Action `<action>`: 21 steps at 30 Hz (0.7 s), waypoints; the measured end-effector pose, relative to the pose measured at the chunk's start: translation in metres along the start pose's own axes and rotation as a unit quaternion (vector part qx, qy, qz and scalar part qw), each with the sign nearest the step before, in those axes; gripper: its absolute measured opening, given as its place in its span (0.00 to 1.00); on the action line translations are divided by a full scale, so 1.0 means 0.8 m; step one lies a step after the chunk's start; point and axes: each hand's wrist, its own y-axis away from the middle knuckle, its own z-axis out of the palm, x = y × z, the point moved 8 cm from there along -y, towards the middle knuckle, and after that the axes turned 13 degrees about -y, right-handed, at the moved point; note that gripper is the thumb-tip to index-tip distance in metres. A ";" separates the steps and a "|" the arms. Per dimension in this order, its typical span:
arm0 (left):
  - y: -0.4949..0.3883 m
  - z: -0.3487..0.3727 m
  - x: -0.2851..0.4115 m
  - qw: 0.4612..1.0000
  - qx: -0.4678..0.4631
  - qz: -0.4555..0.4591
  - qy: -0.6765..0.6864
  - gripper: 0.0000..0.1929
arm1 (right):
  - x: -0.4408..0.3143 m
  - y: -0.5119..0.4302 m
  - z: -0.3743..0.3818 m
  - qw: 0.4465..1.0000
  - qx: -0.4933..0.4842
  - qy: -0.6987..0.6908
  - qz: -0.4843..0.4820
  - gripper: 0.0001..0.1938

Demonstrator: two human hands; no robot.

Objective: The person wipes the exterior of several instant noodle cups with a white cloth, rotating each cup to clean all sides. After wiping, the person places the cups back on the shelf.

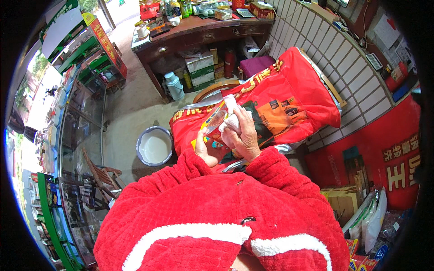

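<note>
In the head view my left hand [206, 151] holds the lower edge of a printed packet or box [214, 121], red and yellow, tilted over my lap. My right hand [244, 135] grips a crumpled white cloth [234, 118] that lies against the packet's right side. Part of the packet's face is hidden by the cloth and fingers. Beneath both hands spreads a large red printed plastic sheet or bag [291, 91] with yellow lettering and an orange and dark green picture. Red fleecy sleeves cover both my forearms.
A basin [154, 146] with a blue-grey rim stands on the floor at left, near a light blue thermos flask [174, 86]. Beyond is a wooden desk [203, 33] crowded with bottles and jars. A glass display case [81, 135] runs along the left; a tiled wall [342, 64] rises at right.
</note>
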 end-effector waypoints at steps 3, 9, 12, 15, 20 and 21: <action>-0.008 -0.019 -0.005 1.000 0.014 -0.008 -0.005 0.34 | 0.008 0.012 -0.004 0.999 0.008 -0.037 0.012 0.32; -0.016 -0.038 -0.008 0.999 0.018 -0.030 0.033 0.36 | 0.043 0.042 -0.010 0.999 0.020 -0.040 0.025 0.30; -0.013 -0.044 -0.006 0.999 0.042 -0.024 0.007 0.33 | 0.063 0.057 -0.010 0.996 0.030 -0.064 0.047 0.29; -0.020 -0.063 0.002 0.995 0.092 0.008 -0.041 0.31 | 0.119 0.093 -0.004 0.936 0.053 -0.269 0.222 0.27; -0.012 -0.060 0.026 0.972 0.159 0.073 -0.155 0.29 | 0.187 0.138 -0.056 0.871 0.167 -0.293 0.357 0.17; -0.012 -0.062 0.028 0.966 0.164 0.074 -0.185 0.29 | 0.176 0.129 -0.071 0.859 0.191 -0.319 0.353 0.16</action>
